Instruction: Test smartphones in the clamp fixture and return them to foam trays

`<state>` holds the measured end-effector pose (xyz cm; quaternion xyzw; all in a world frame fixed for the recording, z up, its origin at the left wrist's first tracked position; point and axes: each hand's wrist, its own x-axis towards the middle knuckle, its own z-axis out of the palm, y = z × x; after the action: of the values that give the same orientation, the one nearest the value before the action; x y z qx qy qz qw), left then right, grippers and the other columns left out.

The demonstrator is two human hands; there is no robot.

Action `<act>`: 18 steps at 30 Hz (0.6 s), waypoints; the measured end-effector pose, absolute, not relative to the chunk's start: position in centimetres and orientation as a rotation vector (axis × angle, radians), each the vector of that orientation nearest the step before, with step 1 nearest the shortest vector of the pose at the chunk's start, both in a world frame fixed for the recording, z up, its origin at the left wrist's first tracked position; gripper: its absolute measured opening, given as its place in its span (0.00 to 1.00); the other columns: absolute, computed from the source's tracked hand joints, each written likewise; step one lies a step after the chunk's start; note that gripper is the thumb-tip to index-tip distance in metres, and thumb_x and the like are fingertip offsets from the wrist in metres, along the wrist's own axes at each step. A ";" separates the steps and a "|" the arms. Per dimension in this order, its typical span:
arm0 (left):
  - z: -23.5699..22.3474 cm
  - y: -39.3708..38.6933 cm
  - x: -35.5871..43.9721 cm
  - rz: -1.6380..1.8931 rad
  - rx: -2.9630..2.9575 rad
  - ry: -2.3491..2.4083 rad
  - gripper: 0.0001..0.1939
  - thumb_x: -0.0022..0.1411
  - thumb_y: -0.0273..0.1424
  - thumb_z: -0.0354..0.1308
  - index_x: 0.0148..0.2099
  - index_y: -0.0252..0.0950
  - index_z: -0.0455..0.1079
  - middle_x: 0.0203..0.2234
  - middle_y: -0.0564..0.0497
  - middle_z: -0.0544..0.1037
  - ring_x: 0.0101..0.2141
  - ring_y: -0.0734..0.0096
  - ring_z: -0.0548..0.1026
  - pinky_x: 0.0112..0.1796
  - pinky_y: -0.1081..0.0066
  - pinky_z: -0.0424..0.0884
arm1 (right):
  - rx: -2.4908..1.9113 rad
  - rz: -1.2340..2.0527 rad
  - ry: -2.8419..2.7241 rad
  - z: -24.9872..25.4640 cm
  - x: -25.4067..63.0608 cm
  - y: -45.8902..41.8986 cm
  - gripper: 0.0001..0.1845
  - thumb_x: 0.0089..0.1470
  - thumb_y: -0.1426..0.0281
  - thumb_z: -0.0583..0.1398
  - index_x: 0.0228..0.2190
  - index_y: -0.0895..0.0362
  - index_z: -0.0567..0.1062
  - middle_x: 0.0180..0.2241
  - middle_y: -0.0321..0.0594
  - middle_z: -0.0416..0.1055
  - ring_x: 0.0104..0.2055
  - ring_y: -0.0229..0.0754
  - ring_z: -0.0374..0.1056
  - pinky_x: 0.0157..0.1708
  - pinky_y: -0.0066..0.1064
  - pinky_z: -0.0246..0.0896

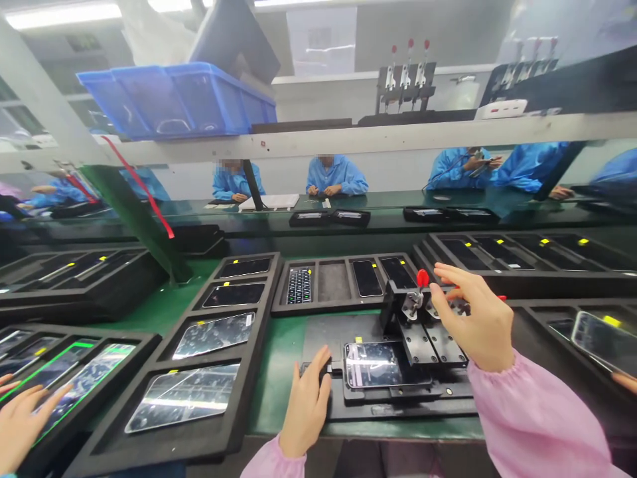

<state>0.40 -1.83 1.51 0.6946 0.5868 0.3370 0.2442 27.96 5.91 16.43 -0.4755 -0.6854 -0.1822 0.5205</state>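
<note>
Phone (375,366) lies in jig (398,411). Keep left hand (304,405), spread, steady at its left end; right hand (480,322), wide, gentle beside lever (423,277).

bare green strip (276,372), toggle clamps (413,305) blocking right

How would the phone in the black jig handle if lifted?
The phone should feel stiff, being a thin, flat slab. Its glossy, reflective face looks slippery to bare fingers and probably fragile if dropped. Lying flat in the black jig, it seems unlikely to roll or tip.
</note>
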 end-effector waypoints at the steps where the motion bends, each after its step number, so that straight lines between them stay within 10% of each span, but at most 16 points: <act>1: 1.7 -1.6 0.7 0.905 1.926 1.614 0.24 0.64 0.30 0.41 0.62 0.46 0.49 0.53 0.50 0.69 0.55 0.64 0.65 0.58 0.45 0.38 | -1.126 -0.432 -1.679 16.7 28.0 5.9 0.14 0.50 0.72 0.58 0.42 0.54 0.70 0.45 0.39 0.70 0.35 0.35 0.69 0.37 0.30 0.68; 6: 1.7 -0.6 1.7 0.858 2.061 1.565 0.26 0.62 0.29 0.44 0.62 0.45 0.48 0.50 0.47 0.71 0.52 0.65 0.68 0.57 0.43 0.38 | -1.109 -0.318 -1.882 17.5 27.8 6.8 0.17 0.54 0.70 0.55 0.47 0.56 0.68 0.50 0.41 0.66 0.50 0.41 0.64 0.47 0.36 0.67; 18: 1.8 0.0 0.3 0.831 2.018 1.643 0.22 0.64 0.29 0.40 0.60 0.47 0.48 0.43 0.52 0.72 0.47 0.68 0.69 0.57 0.42 0.39 | -1.109 -0.278 -1.923 17.4 27.8 7.4 0.15 0.55 0.70 0.54 0.45 0.56 0.69 0.50 0.42 0.65 0.52 0.40 0.63 0.53 0.37 0.60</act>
<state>0.33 0.04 1.77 0.7231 0.5890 0.2979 0.2035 27.78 7.43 17.41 -0.4458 -0.7732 -0.1117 0.4370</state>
